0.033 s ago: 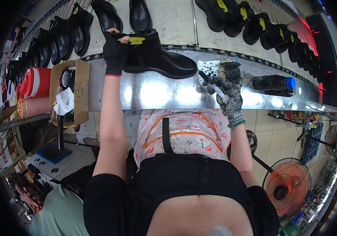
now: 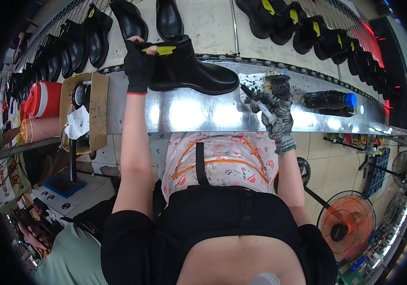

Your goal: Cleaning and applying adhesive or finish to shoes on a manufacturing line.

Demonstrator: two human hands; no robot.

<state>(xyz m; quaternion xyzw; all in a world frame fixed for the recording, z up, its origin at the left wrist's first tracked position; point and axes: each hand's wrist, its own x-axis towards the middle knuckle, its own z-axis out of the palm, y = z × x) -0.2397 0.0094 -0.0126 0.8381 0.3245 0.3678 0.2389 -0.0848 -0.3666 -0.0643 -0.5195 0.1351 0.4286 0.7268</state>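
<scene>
My left hand (image 2: pixel 139 69), in a black glove with bare fingertips, grips the top of a black ankle boot (image 2: pixel 201 73) at its heel side. The boot has a yellow tag (image 2: pixel 165 50) at its opening, and its toe points right over the metal ledge. Grey knitted glove on, my right hand (image 2: pixel 279 118) is closed round a thin tool (image 2: pixel 265 112) with a pale handle and a dark tip, perhaps a brush. Its tip is close to the boot's toe. Beyond that hand, a dark-stained block or pot (image 2: pixel 277 84) rests by a smeared white sheet (image 2: pixel 251 80).
A dark bottle with a blue cap (image 2: pixel 350 100) lies on the ledge at right. Black boots (image 2: pixel 98 38) line the conveyor (image 2: pixel 208 28) behind. At left stand a cardboard box (image 2: pixel 100 111) with brushes and a red jug (image 2: pixel 47 99). An orange fan (image 2: pixel 348 223) is low right.
</scene>
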